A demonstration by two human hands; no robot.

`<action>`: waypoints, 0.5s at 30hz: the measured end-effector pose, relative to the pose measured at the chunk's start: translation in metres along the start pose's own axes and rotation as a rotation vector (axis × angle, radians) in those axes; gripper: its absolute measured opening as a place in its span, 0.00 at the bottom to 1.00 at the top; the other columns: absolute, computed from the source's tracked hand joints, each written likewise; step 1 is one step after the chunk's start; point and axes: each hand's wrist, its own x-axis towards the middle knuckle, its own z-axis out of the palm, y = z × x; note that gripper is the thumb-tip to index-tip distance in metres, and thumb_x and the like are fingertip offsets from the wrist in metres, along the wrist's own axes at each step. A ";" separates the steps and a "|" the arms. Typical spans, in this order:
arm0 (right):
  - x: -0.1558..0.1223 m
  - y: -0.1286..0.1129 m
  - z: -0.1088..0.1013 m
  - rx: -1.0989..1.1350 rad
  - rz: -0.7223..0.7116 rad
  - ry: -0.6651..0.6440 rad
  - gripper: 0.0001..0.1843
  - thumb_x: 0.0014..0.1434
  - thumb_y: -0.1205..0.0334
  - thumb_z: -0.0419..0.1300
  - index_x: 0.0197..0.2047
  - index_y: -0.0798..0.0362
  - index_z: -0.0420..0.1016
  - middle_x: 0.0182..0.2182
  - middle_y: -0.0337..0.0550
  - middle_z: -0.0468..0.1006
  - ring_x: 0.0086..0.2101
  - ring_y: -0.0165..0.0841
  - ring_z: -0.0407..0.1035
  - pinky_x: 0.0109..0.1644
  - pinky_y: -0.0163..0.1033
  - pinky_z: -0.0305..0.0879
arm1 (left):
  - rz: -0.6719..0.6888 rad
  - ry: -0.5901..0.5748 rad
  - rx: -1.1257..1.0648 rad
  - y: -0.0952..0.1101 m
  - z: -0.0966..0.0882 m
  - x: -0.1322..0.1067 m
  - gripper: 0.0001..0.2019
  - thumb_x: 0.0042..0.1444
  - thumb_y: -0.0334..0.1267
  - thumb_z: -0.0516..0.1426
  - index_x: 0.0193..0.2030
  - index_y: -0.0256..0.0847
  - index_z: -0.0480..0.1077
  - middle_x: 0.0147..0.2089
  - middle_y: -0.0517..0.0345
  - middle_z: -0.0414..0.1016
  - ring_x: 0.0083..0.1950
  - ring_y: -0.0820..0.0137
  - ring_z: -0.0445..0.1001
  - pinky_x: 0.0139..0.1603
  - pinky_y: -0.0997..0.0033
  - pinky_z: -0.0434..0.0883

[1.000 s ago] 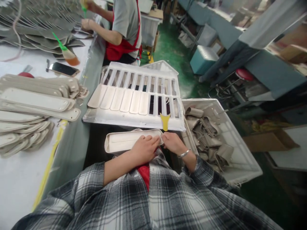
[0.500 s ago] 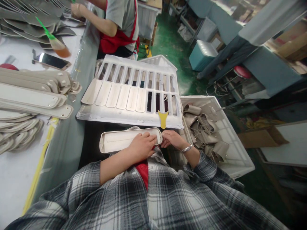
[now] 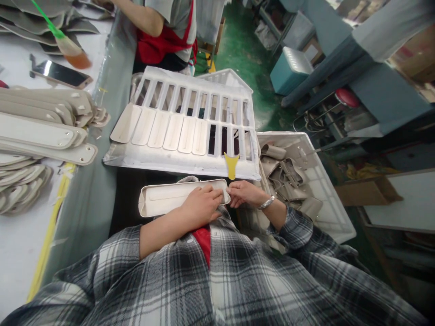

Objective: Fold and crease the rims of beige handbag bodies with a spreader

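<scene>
Across my lap lies a long cream bag piece (image 3: 166, 198), shallow and open on top, with raised edges and folded corners. My left hand (image 3: 203, 203) is laid over its right half, fingers curled across the inside and holding it. At the right end, my right hand (image 3: 245, 194) has thumb and fingers pinched together on the rim corner; the exact grip is partly hidden. Just beyond the hands, a white slotted crate (image 3: 183, 164) lies with its slotted face up. Several flat cream pieces (image 3: 156, 128) rest on it in a row, and a yellow forked piece (image 3: 231, 166) sits at its near edge.
To the right stands a white bin (image 3: 335, 213) with several beige folded pieces. Stacked straps (image 3: 41, 129), a phone (image 3: 61, 74) and a green-handled brush (image 3: 64, 43) lie on the left table. A co-worker in a red apron (image 3: 159, 45) is beyond the crate.
My view has shifted slightly, so the table and crate sit a little higher in it. Both hands stay on the bag piece; the right fingers have shifted slightly at its corner.
</scene>
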 end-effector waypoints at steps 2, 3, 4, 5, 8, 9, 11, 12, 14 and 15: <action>0.001 -0.012 0.001 -0.112 0.034 0.014 0.15 0.57 0.56 0.61 0.25 0.56 0.64 0.18 0.39 0.75 0.19 0.29 0.72 0.20 0.28 0.68 | 0.005 -0.008 0.008 0.000 0.000 0.001 0.23 0.53 0.47 0.58 0.53 0.36 0.68 0.56 0.50 0.69 0.51 0.59 0.65 0.47 0.62 0.64; 0.002 -0.018 0.001 -0.166 0.056 0.008 0.15 0.57 0.57 0.61 0.24 0.56 0.64 0.17 0.38 0.74 0.19 0.29 0.72 0.20 0.29 0.68 | 0.007 -0.008 0.013 0.000 0.001 0.001 0.24 0.53 0.47 0.58 0.53 0.35 0.68 0.56 0.49 0.69 0.50 0.59 0.65 0.46 0.62 0.64; 0.003 -0.023 0.002 -0.221 0.078 -0.004 0.15 0.58 0.59 0.60 0.23 0.56 0.64 0.17 0.39 0.74 0.19 0.30 0.72 0.20 0.29 0.68 | 0.010 -0.008 0.017 0.000 0.002 0.002 0.24 0.53 0.47 0.58 0.52 0.34 0.68 0.56 0.48 0.69 0.50 0.59 0.65 0.45 0.61 0.64; 0.004 -0.029 0.002 -0.277 0.099 -0.016 0.15 0.58 0.61 0.59 0.22 0.56 0.64 0.16 0.39 0.74 0.19 0.30 0.72 0.20 0.30 0.68 | 0.007 -0.006 0.020 0.001 0.003 0.003 0.23 0.52 0.47 0.58 0.51 0.34 0.69 0.55 0.47 0.69 0.50 0.58 0.65 0.45 0.61 0.65; 0.004 -0.040 0.005 -0.418 0.136 -0.041 0.15 0.59 0.65 0.55 0.21 0.56 0.64 0.17 0.42 0.75 0.19 0.31 0.72 0.20 0.30 0.68 | -0.017 -0.005 0.001 0.004 0.004 0.005 0.24 0.52 0.49 0.58 0.50 0.34 0.69 0.54 0.46 0.70 0.51 0.57 0.65 0.45 0.60 0.65; 0.003 -0.041 0.006 -0.442 0.132 -0.047 0.14 0.59 0.66 0.55 0.21 0.56 0.64 0.17 0.42 0.75 0.20 0.30 0.72 0.21 0.30 0.68 | -0.015 0.001 -0.028 0.005 0.003 0.003 0.25 0.51 0.50 0.59 0.51 0.34 0.68 0.55 0.45 0.70 0.52 0.56 0.65 0.47 0.59 0.65; 0.000 -0.040 0.007 -0.447 0.105 -0.053 0.14 0.59 0.66 0.55 0.22 0.56 0.64 0.18 0.43 0.75 0.20 0.30 0.72 0.22 0.30 0.68 | 0.005 0.056 -0.138 0.005 -0.001 -0.008 0.30 0.51 0.52 0.59 0.57 0.36 0.64 0.58 0.45 0.67 0.55 0.56 0.65 0.51 0.57 0.65; -0.001 -0.039 0.007 -0.434 0.090 -0.051 0.13 0.59 0.65 0.55 0.23 0.56 0.65 0.19 0.43 0.76 0.20 0.30 0.72 0.22 0.31 0.69 | 0.009 0.112 -0.220 0.003 -0.003 -0.018 0.33 0.51 0.52 0.58 0.61 0.38 0.60 0.60 0.45 0.65 0.56 0.57 0.65 0.53 0.58 0.65; -0.004 -0.034 0.007 -0.394 0.065 -0.026 0.12 0.59 0.64 0.56 0.24 0.57 0.66 0.20 0.43 0.76 0.21 0.30 0.73 0.23 0.31 0.69 | -0.066 0.311 -0.403 -0.006 -0.009 -0.047 0.31 0.54 0.50 0.56 0.63 0.41 0.56 0.61 0.47 0.65 0.55 0.62 0.67 0.51 0.62 0.67; -0.005 -0.032 0.007 -0.373 0.055 -0.008 0.12 0.59 0.62 0.56 0.25 0.57 0.66 0.21 0.43 0.77 0.22 0.30 0.73 0.23 0.30 0.69 | -0.176 0.453 -0.474 -0.013 -0.011 -0.065 0.26 0.57 0.48 0.54 0.61 0.42 0.59 0.58 0.48 0.67 0.52 0.65 0.69 0.49 0.65 0.68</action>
